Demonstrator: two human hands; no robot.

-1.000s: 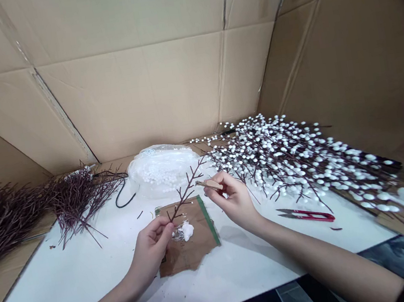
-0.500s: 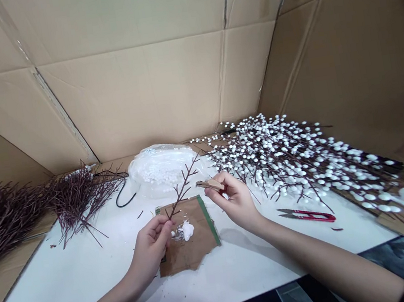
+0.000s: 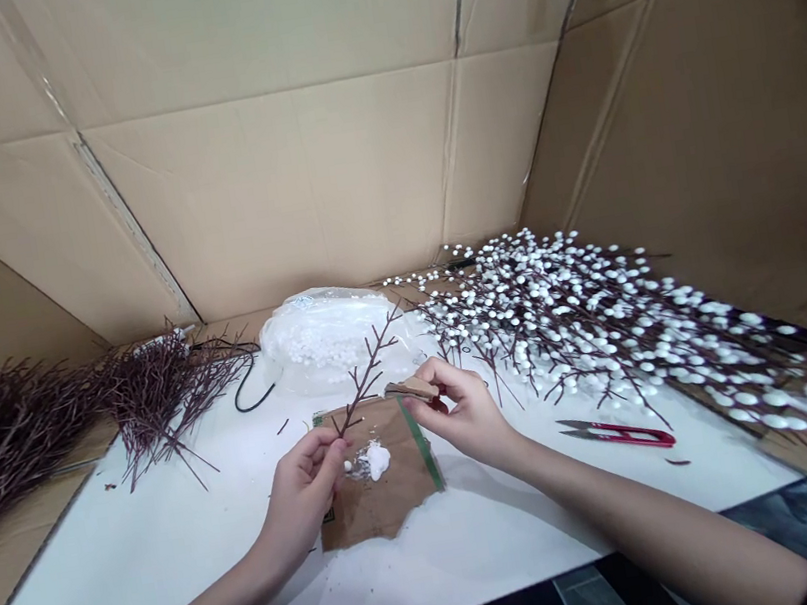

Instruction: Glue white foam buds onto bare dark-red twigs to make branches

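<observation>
Between the thumb and fingers of my left hand (image 3: 302, 495) is the lower end of a bare brown twig (image 3: 364, 381), tilted up to the right. My right hand (image 3: 470, 414) pinches a small folded piece of cardboard (image 3: 413, 389), its tip close to the twig's right side; whether they touch I cannot tell. Below both hands lies a flat brown cardboard sheet (image 3: 375, 514) with a green strip on its right edge. A blob of white paste (image 3: 377, 459) sits on that sheet, just right of my left fingertips.
Bundles of bare brown twigs (image 3: 159, 395) lie at left. A clear plastic bag of small white balls (image 3: 329, 339) stands behind the cardboard sheet. White-tipped branches (image 3: 571, 308) are heaped at right, with red-handled thread snips (image 3: 624, 433) in front. Cardboard walls (image 3: 281, 189) enclose the table.
My right hand has lowered slightly and moved left, bringing the folded cardboard nearer to the twig. My left hand and the twig are nearly unchanged.
</observation>
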